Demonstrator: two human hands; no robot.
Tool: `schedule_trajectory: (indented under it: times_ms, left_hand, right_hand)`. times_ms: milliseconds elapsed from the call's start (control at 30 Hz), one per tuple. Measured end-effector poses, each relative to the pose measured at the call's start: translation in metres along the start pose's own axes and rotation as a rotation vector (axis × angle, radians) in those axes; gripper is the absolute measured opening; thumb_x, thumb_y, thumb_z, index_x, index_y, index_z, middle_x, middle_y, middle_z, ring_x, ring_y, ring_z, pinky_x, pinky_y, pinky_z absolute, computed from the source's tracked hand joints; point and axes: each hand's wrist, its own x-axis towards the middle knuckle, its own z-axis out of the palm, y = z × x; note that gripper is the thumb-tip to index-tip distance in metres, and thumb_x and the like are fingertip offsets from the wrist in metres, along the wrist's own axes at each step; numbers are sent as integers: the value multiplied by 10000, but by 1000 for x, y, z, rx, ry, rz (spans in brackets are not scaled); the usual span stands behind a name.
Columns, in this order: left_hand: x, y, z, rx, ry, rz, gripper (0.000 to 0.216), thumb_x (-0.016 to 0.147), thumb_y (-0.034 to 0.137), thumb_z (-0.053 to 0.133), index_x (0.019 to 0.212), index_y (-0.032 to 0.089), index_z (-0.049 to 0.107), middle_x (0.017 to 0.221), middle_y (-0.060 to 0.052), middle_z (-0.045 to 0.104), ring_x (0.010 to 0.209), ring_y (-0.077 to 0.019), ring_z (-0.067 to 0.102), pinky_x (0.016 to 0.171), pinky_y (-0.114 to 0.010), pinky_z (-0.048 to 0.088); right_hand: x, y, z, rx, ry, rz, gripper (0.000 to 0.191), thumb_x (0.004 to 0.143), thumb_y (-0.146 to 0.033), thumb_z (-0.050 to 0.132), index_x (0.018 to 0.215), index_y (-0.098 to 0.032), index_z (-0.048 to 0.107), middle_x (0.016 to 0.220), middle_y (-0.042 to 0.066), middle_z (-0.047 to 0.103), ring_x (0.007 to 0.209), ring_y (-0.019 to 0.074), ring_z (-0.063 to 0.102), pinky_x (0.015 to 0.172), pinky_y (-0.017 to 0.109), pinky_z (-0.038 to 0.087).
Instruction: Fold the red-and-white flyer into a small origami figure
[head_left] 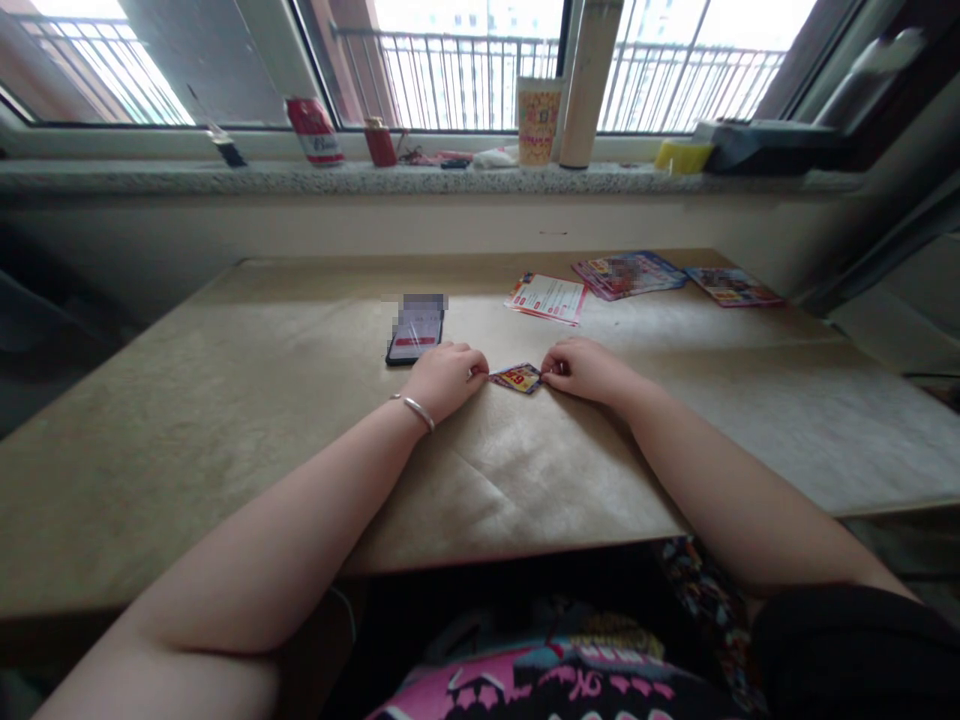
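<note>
A small folded paper (pixel 517 377), colourfully printed with yellow and red, lies diamond-shaped on the table between my hands. My left hand (pixel 448 380), with a silver bangle at the wrist, pinches its left corner between thumb and fingers. At the opposite corner, my right hand (pixel 585 370) grips the paper the same way. Just beyond my left hand rests a smartphone (pixel 417 330) with its screen lit, partly blurred.
A white-and-red printed sheet (pixel 550 298), a fanned pile of flyers (pixel 628 273) and another flyer stack (pixel 733 286) lie at the table's back right. On the windowsill (pixel 262 180) stand a red can (pixel 313 130), a red lighter-like item (pixel 380 142) and a paper cup (pixel 538 122).
</note>
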Motion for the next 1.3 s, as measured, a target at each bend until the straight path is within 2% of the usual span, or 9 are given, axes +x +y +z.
schedule_trajectory:
  times_ms: [333, 467, 600, 667, 867, 933, 1100, 1233, 1300]
  left_hand:
    - [1, 7, -4, 111, -2, -5, 216, 856, 217, 490, 854, 167, 700, 908, -77, 692, 876, -232, 618, 784, -339, 467]
    - [-1, 3, 2, 37, 37, 19, 185, 851, 228, 499, 840, 171, 674, 899, -76, 674, 884, -238, 609, 809, -357, 472]
    - [-2, 2, 9, -193, 113, 137, 235, 826, 271, 569, 1035, 168, 599, 1019, -73, 647, 954, -214, 598, 857, -333, 478]
    - [-2, 4, 10, -284, 138, 164, 273, 812, 296, 604, 1053, 171, 573, 1023, -66, 641, 957, -204, 599, 862, -322, 480]
    - [-5, 10, 6, -331, 195, 112, 211, 833, 274, 563, 1028, 193, 572, 977, -35, 667, 879, -177, 627, 786, -288, 480]
    - [-6, 10, 5, -322, 207, 87, 196, 851, 305, 543, 1009, 195, 582, 955, -34, 679, 851, -176, 633, 749, -278, 473]
    - [-5, 8, 6, -318, 217, 1, 181, 869, 329, 521, 959, 194, 600, 877, -31, 689, 769, -172, 628, 669, -265, 445]
    - [-2, 3, 10, -350, 216, -13, 153, 852, 300, 542, 929, 188, 611, 875, -30, 691, 772, -172, 624, 678, -266, 441]
    - [-1, 2, 11, -364, 210, -8, 145, 846, 289, 547, 918, 187, 622, 879, -30, 694, 792, -175, 625, 703, -273, 446]
  right_hand:
    - [0, 2, 0, -47, 5, -17, 122, 807, -270, 596, 781, -178, 672, 782, 55, 660, 742, 168, 545, 674, 269, 377]
    - [0, 2, 1, 65, 8, 17, 124, 795, -261, 601, 742, -171, 669, 735, 39, 648, 687, 144, 526, 635, 254, 365]
    - [0, 3, 4, 227, -2, 83, 178, 798, -294, 564, 718, -160, 648, 682, 17, 619, 621, 118, 488, 589, 247, 340]
    - [0, 3, 4, 322, -28, 135, 217, 797, -339, 546, 707, -157, 625, 641, -1, 584, 585, 109, 456, 564, 249, 323]
    - [-3, 4, 4, 527, -106, 171, 287, 767, -444, 549, 697, -166, 572, 610, -27, 500, 572, 104, 417, 539, 248, 306]
    - [-2, 4, 6, 575, -84, 165, 283, 769, -446, 553, 745, -166, 579, 624, -29, 496, 575, 104, 418, 538, 244, 313]
    - [-3, -3, 8, 712, 74, 78, 283, 771, -369, 580, 976, -175, 555, 766, -8, 571, 616, 104, 489, 574, 236, 400]
    - [-4, -10, 8, 630, 129, -58, 167, 771, -285, 585, 896, -179, 615, 976, 55, 595, 746, 118, 567, 639, 243, 466]
    - [-4, -13, 9, 548, 166, -96, 127, 766, -248, 589, 859, -178, 640, 1007, 63, 595, 770, 121, 578, 655, 243, 482]
